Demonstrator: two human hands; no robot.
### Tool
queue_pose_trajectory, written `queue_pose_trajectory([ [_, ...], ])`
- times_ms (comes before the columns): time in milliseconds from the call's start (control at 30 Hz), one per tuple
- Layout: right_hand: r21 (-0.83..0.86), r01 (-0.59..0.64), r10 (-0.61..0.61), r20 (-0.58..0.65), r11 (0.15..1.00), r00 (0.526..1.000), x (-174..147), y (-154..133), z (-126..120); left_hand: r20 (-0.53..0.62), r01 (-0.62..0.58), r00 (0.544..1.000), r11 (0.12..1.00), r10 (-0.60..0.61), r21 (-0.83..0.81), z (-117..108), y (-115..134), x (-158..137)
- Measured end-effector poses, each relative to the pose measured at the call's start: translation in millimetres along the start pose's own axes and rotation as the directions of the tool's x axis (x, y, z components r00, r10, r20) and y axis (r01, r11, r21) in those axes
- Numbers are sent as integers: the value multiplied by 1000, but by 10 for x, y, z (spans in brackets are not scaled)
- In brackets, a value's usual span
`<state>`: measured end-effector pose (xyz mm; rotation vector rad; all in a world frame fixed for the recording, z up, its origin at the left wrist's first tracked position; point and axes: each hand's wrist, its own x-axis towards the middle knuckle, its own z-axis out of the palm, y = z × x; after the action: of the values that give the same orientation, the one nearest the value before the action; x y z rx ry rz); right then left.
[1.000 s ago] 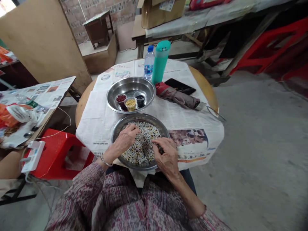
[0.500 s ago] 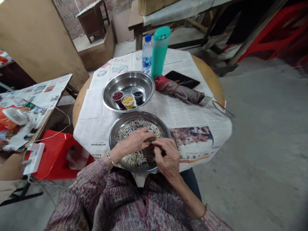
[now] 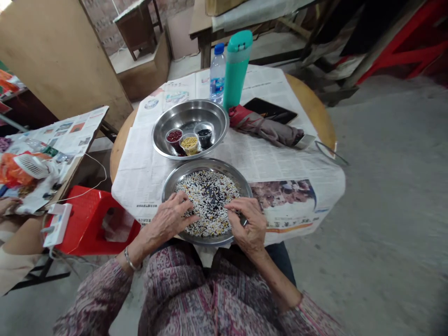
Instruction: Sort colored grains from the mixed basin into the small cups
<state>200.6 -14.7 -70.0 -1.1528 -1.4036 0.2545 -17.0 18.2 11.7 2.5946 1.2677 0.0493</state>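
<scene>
A metal basin (image 3: 248,186) near my lap holds a layer of white grains mixed with yellow, dark and a few reddish beans (image 3: 210,186). Over its left side, my left hand (image 3: 171,214) hangs with the thumb apart from the curved fingers, holding nothing visible. At the right rim, my right hand (image 3: 248,224) has thumb and forefinger drawn together in a pinch; whatever is between them is too small to make out. Behind stands a second metal basin (image 3: 157,135) with three clear cups: one of red beans (image 3: 174,136), one of yellow beans (image 3: 189,143), one of black beans (image 3: 204,135).
Newspaper (image 3: 140,172) covers the round table. Toward the back are a water bottle (image 3: 217,77), a teal flask (image 3: 238,70), a folded umbrella (image 3: 269,128) and a dark flat tablet-like object (image 3: 271,111). A red stool (image 3: 87,219) with a power strip (image 3: 58,224) stands left, near another person's arm (image 3: 21,228).
My hands, close together over the middle of the near basin before, have parted. The left went left toward the rim; the right shifted slightly right. More of the grains now shows.
</scene>
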Motion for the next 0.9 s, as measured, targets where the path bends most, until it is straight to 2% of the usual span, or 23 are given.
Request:
queue_pose_trajectory([
  [100,24,35,-36,6,999,999,5,3,-14,-54,179,983,984,-178,11,69,-6,152],
  [167,20,45,-45,9,999,999,0,8,-16,-29,188,982,982,-189,-35,127,23,290],
  [267,6,43,-43,8,999,999,-15,22,-7,2,63,998,985,-64,-163,220,95,477],
  [367,-12,34,-34,0,999,999,-24,32,4,60,-65,995,969,81,-236,262,198,566],
  [533,-27,41,-41,-19,999,999,-28,32,12,176,-141,967,964,183,-226,110,346,363],
  [667,-29,38,-38,-13,999,999,-39,35,10,203,-211,948,962,245,-171,-43,287,52],
  [800,-25,30,-30,-8,999,1000,-51,44,7,230,-175,952,976,202,-131,-12,137,-131],
  [900,-24,22,-22,-4,999,1000,-58,48,8,248,-119,957,983,151,-141,81,97,-95],
])
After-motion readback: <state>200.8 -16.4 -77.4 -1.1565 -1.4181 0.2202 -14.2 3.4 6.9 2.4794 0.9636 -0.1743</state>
